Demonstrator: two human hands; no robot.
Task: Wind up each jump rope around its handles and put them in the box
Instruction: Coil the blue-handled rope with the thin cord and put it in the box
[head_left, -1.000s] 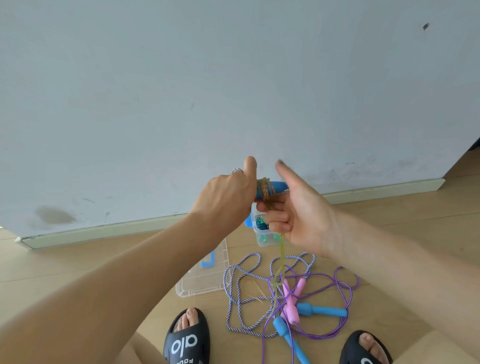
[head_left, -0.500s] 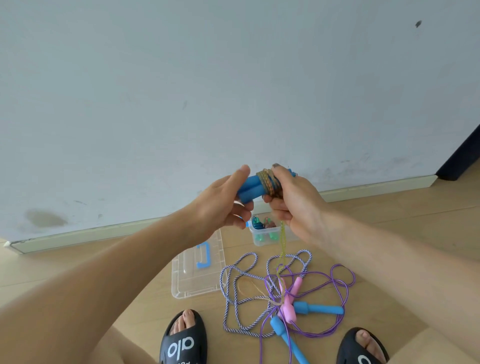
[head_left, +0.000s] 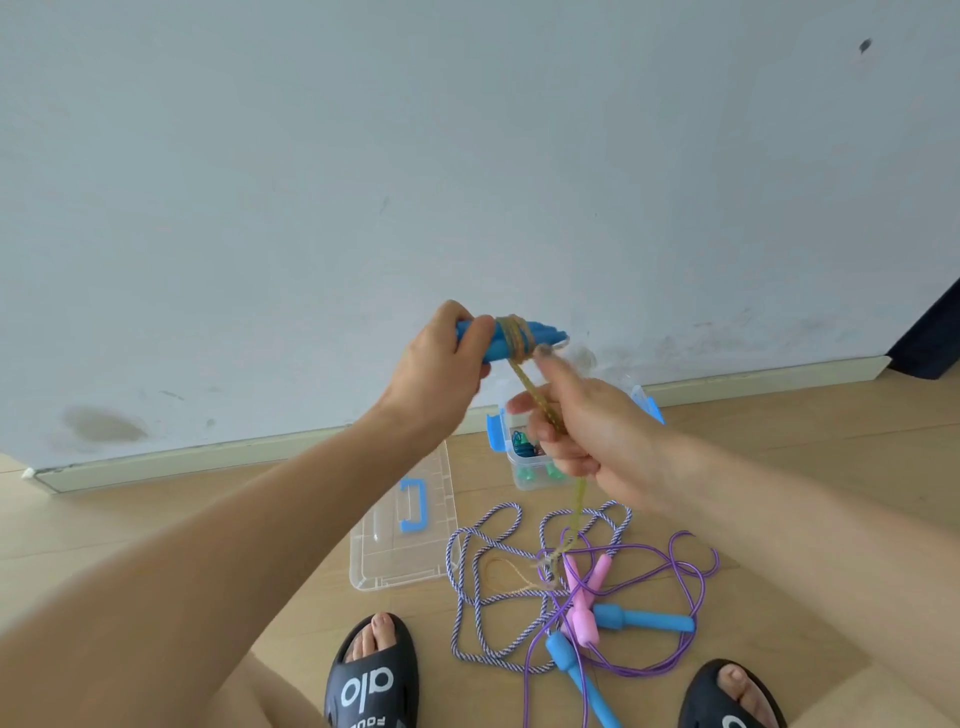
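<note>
Blue handles (head_left: 524, 338) with yellow rope (head_left: 537, 400) coiled round them, held up in front of the wall, above the open box (head_left: 524, 467) on the floor. Left hand (head_left: 441, 364) grips the handle ends, arm raised forward; right hand (head_left: 587, 431) curls round the rope just below the coil, index finger extended toward it.

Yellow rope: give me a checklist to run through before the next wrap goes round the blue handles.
1. Left hand grips the blue handles together: ok.
2. Right hand holds the yellow rope running down from the coil: ok.
3. Existing wraps sit bunched round the handles: ok.
4. Rope's loose tail free of the floor pile: not ok, it meets the purple rope and striped rope.
5. Box open, lid off beside it: ok.
6. Room left in box: cannot tell.
</note>
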